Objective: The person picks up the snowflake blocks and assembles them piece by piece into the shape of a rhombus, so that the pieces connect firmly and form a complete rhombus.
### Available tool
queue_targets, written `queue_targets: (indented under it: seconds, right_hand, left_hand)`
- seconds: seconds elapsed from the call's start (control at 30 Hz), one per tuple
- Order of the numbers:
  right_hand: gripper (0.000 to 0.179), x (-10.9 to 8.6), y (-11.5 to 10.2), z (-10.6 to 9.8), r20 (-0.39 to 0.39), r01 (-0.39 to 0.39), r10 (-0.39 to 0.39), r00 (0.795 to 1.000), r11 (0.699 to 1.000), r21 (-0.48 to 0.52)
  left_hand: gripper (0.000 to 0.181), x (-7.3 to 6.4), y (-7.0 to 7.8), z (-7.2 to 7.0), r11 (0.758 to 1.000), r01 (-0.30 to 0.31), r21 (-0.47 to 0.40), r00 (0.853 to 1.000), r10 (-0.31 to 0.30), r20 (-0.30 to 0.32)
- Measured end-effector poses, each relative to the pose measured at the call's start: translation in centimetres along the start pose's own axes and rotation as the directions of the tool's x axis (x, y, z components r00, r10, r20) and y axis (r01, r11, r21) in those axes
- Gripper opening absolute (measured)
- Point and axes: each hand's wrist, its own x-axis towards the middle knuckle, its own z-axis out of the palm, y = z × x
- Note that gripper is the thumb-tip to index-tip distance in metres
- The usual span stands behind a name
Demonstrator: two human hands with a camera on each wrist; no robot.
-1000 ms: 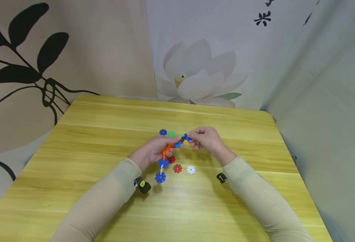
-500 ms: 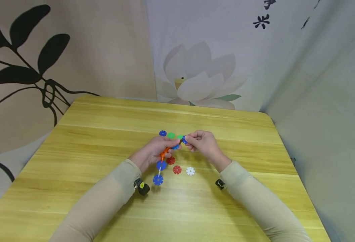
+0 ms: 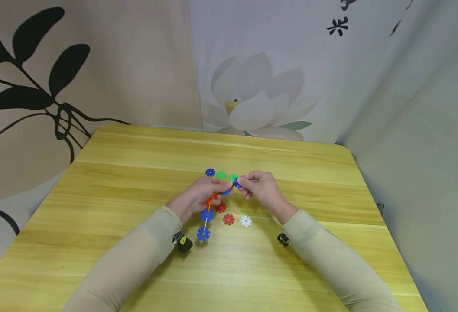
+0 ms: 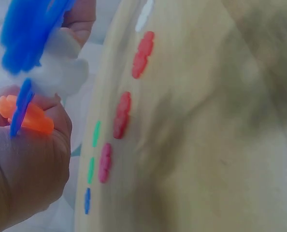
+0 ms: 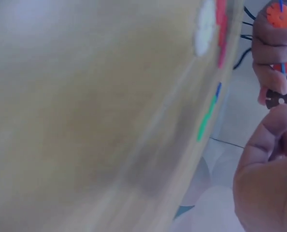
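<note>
My left hand [image 3: 198,195] grips a chain of slotted plastic discs, clear of the table. Orange discs [image 3: 211,201] sit at its fingers, and two blue discs [image 3: 207,215] joined by a white one hang toward me. A light blue disc [image 3: 226,191] shows beyond the thumb. In the right wrist view a dark brown disc [image 5: 273,100] appears between the two hands' fingertips. With thumb and fingers my right hand [image 3: 264,189] pinches a dark blue disc [image 3: 237,182] at the chain's far end. The joint there is partly hidden by fingertips.
Loose discs lie flat on the wooden table [image 3: 310,268]: a red disc [image 3: 229,219], another red disc [image 3: 221,207] and a white disc [image 3: 246,221] on the near side. Behind the hands are a blue disc [image 3: 210,172] and green discs [image 3: 221,174]. A curtain [image 3: 267,86] hangs behind.
My right hand has shifted slightly left and nearer, with the dark blue disc turning and coming closer to the left fingertips. The chain's hanging end has swung a little left and nearer.
</note>
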Motion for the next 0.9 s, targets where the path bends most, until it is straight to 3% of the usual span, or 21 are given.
queue_targets:
  seconds: [0.17,0.27,0.33,0.43,0.53,0.6,0.77,0.9]
  right_hand:
    - [0.037,0.1,-0.5,-0.2,-0.022,-0.027,0.026,0.999,0.999,-0.041]
    - [0.042,0.0,-0.1,-0.6,-0.021,-0.047,0.044,0.999,0.982,-0.186]
    - [0.04,-0.3,0.4,-0.9,0.003,-0.032,0.035,0.999,0.946,-0.323]
    - [0.032,-0.9,1.1,-1.2,0.075,0.038,0.002,0.997,0.848,-0.529]
    - [0.026,-1.8,1.6,-1.4,0.148,0.129,-0.042,0.988,0.753,-0.645]
    - [0.024,-2.4,1.9,-1.5,0.193,0.183,-0.068,0.979,0.712,-0.678]
    - [0.032,-3.7,2.0,-1.8,0.285,0.245,-0.06,0.957,0.695,-0.676]
    - [0.046,-4.6,2.2,-1.8,0.347,0.301,-0.059,0.936,0.644,-0.703]
  left_hand:
    - [0.042,0.1,0.1,0.2,0.996,0.004,-0.089,1.0,-0.003,0.003]
    - [0.048,0.1,0.1,0.0,0.988,0.013,-0.155,1.0,-0.013,-0.001]
    - [0.05,0.0,0.2,-0.2,0.982,0.015,-0.189,1.0,-0.016,-0.006]
    - [0.049,-0.1,0.2,-0.4,0.975,0.014,-0.22,1.0,-0.017,-0.009]
    - [0.042,-0.2,0.3,-0.4,0.97,0.014,-0.242,1.0,-0.016,-0.007]
    - [0.039,-0.2,0.3,-0.4,0.965,0.015,-0.262,1.0,-0.016,-0.004]
    - [0.038,-0.2,0.4,-0.3,0.952,0.013,-0.306,1.0,-0.015,-0.002]
    - [0.036,-0.3,0.6,-0.2,0.945,0.003,-0.328,1.0,-0.001,0.006]
